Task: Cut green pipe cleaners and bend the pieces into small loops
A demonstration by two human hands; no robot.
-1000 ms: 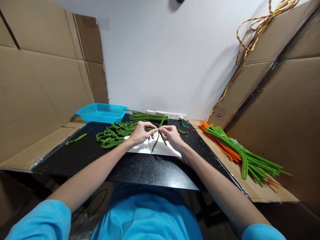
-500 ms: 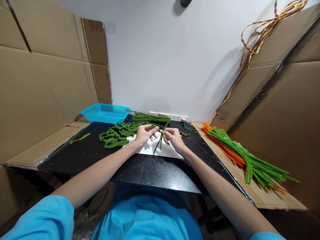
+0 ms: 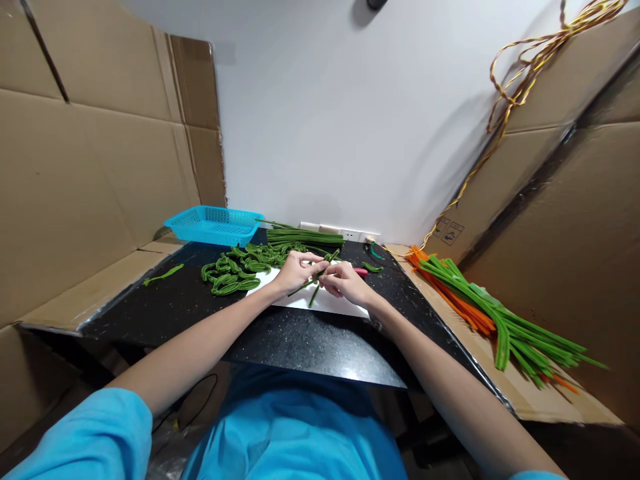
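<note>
Between our nearly closed fingertips (image 3: 321, 265), above the white sheet (image 3: 340, 304), we pinch thin green stems (image 3: 314, 297), our left hand (image 3: 299, 273) and right hand (image 3: 347, 283) having drawn closer together, so the stems' crossing seems steadier, though largely hidden.

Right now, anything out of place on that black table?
A lone light-green strip lies at the left of the table, apart from the looped green pieces, so it looks stray. Nothing appears spilled.

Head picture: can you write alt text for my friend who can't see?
A person's left hand and right hand pinch green stems above a white sheet on a black table; green loops and a blue basket sit left, green and orange strips right.
</note>
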